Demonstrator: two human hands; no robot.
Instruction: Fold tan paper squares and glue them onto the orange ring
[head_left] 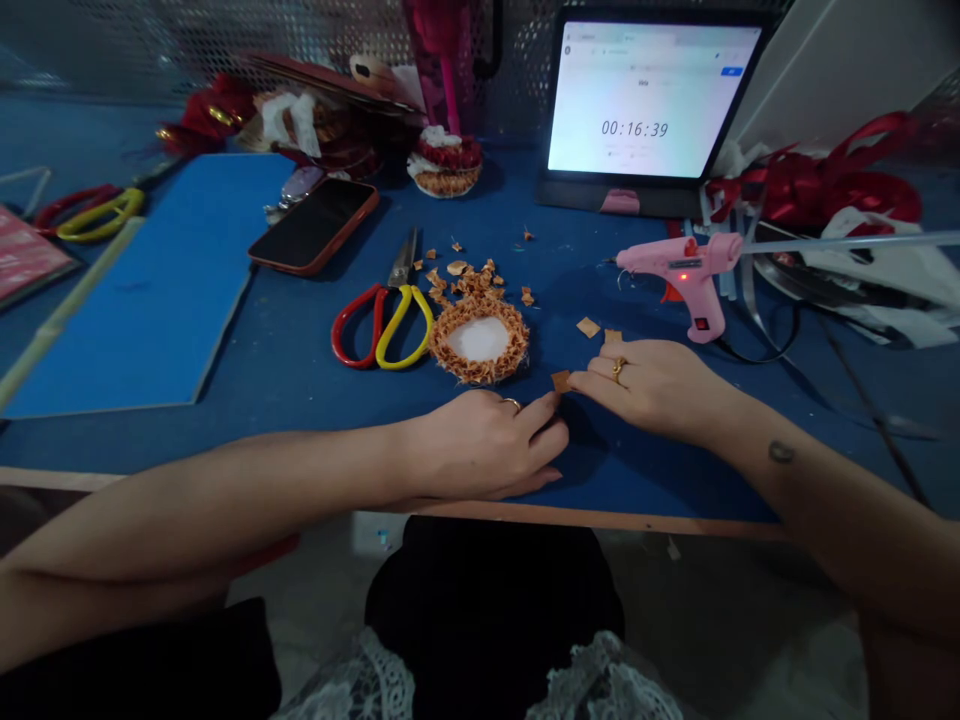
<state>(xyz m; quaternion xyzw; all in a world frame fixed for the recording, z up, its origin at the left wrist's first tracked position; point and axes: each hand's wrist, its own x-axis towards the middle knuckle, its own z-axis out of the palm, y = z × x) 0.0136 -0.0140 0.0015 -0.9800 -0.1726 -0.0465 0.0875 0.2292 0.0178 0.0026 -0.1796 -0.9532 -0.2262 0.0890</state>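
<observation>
My left hand (491, 445) and my right hand (649, 385) meet near the front edge of the blue table (300, 350), both pinching a small orange-brown paper piece (560, 380) between their fingertips. Each hand wears a ring. Just beyond them lies a white oval disc rimmed with orange paper bits (480, 342). Loose orange scraps (469, 280) are scattered behind it, and two more pieces (589, 327) lie by my right hand.
Red-and-yellow scissors (384, 320) lie left of the disc. A pink glue gun (686, 275) stands at the right, lit. A phone (315, 225), a blue board (150, 290), a tablet showing 00:16:39 (645, 100) and red ribbon (817, 185) sit farther back.
</observation>
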